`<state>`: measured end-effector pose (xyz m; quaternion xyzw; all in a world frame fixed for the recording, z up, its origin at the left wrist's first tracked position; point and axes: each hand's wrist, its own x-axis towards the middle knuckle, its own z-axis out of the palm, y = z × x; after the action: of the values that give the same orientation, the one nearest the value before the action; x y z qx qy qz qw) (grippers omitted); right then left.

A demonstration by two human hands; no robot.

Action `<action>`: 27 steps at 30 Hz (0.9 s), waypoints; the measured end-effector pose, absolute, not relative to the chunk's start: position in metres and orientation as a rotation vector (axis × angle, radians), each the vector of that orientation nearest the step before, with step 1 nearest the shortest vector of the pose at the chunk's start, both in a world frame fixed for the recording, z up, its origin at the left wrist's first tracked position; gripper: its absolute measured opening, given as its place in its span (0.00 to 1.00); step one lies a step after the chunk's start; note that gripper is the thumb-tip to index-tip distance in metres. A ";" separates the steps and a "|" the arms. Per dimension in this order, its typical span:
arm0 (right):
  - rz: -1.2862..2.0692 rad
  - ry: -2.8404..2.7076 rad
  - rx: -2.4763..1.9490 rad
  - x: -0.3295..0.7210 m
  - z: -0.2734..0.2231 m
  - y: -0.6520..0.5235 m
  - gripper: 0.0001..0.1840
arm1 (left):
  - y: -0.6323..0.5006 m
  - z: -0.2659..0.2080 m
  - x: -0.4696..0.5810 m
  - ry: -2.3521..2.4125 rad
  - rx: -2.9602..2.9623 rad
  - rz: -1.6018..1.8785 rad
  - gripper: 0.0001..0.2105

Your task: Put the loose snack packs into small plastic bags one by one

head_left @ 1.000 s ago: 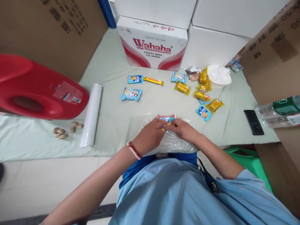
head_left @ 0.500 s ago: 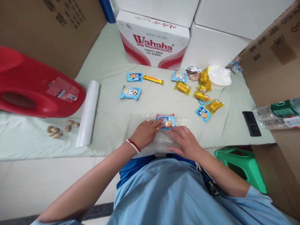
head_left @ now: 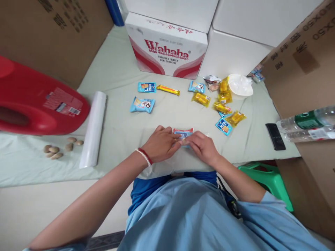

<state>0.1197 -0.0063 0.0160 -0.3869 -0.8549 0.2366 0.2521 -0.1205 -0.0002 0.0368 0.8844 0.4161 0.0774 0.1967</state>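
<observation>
A blue snack packet [head_left: 184, 132] with a red edge lies at the table's front, partly covered by my fingers. Clear plastic film [head_left: 167, 166] spreads under and around it. My left hand [head_left: 161, 143], with a bracelet at the wrist, is closed at the packet's left side, thumb and fingers gathered on the film. From the right, my right hand [head_left: 202, 147] pinches the film over the packet's lower edge. The fingertips of both hands almost meet there.
A film roll [head_left: 93, 130], several nuts [head_left: 53, 150] and a red jug [head_left: 39, 101] are at left. Farther back lie blue packets [head_left: 142, 104], a yellow stick packet [head_left: 168, 90], yellow-wrapped snacks [head_left: 201, 99] and a white bowl [head_left: 240, 92]. A phone [head_left: 275, 136] and bottles [head_left: 309, 120] are at right.
My right hand has moved in from beside the packet and closed its fingers on the film. My left thumb and fingers have drawn together, and the film now folds over the packet's lower part.
</observation>
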 end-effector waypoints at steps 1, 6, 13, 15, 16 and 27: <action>0.647 -2.321 -1.146 0.115 0.019 0.006 0.14 | 0.002 0.039 -0.120 1.155 2.447 0.225 0.24; 0.691 -2.444 -1.584 0.092 0.011 0.043 0.13 | 0.004 0.032 -0.128 1.087 2.395 0.246 0.27; 0.533 -2.520 -1.792 0.081 -0.001 0.033 0.19 | -0.019 -0.005 -0.147 1.125 2.281 0.409 0.25; 0.530 -2.512 -1.803 0.081 -0.002 0.031 0.19 | -0.021 -0.010 -0.146 1.228 2.172 0.577 0.13; 0.534 -2.501 -1.804 0.082 -0.003 0.031 0.19 | -0.019 -0.012 -0.146 1.295 2.092 0.659 0.15; 0.708 -2.243 -1.723 0.088 -0.015 0.036 0.14 | -0.007 -0.019 -0.151 2.399 1.806 0.740 0.10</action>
<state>0.0885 0.0357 -0.0153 -0.5872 -0.7644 0.2413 0.1126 -0.1509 -0.0070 -0.0188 0.5839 0.7754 0.2393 0.0244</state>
